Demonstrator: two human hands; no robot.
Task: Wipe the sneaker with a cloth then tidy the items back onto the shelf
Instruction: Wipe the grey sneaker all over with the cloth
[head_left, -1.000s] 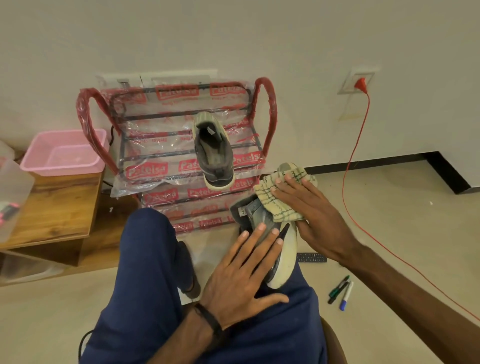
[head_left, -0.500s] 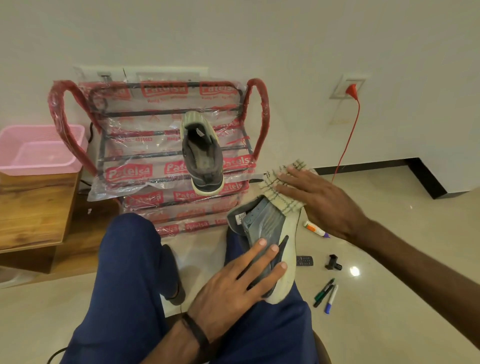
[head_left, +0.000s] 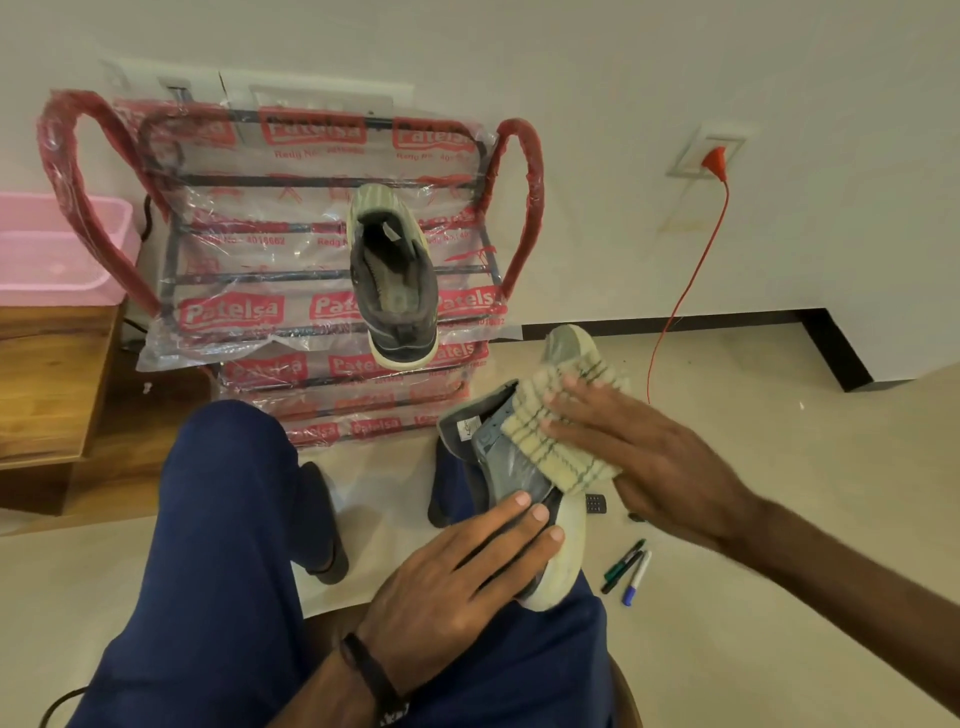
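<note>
Pale tiled floor, white wall, and the plastic-wrapped shelf (head_left: 311, 270) stands at the far side with one shoe (head_left: 396, 280) on a rack. You're seated, and the sneaker (head_left: 519, 478) lies on its side across your right thigh. Your left hand (head_left: 457, 587) lies flat, fingers spread, pinning the near end. Your right hand (head_left: 649, 467) presses the checked cloth (head_left: 561, 431) open-palmed onto the upper. Markers (head_left: 631, 569) lie on the floor to the right.
</note>
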